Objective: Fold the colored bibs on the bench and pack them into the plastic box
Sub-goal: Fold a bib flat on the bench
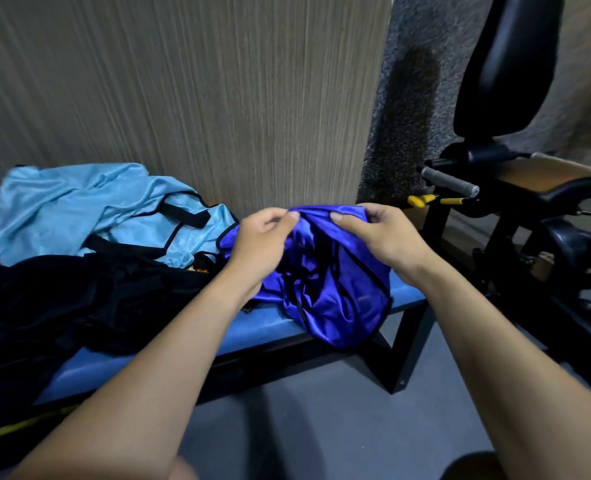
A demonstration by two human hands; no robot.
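Two hands work at one royal-blue bib in the head view. We see our left hand pinching its upper edge between thumb and fingertips, and our right hand gripping the same bunched edge just beside it, fingers curled into the cloth. The bib hangs crumpled from the hands; its lower part drapes over the front right corner of the blue padded bench. To the left on the bench a light-blue bib with black trim lies spread against the wood-grain wall, and a black garment lies heaped in front of it. A black gym machine stands at right.
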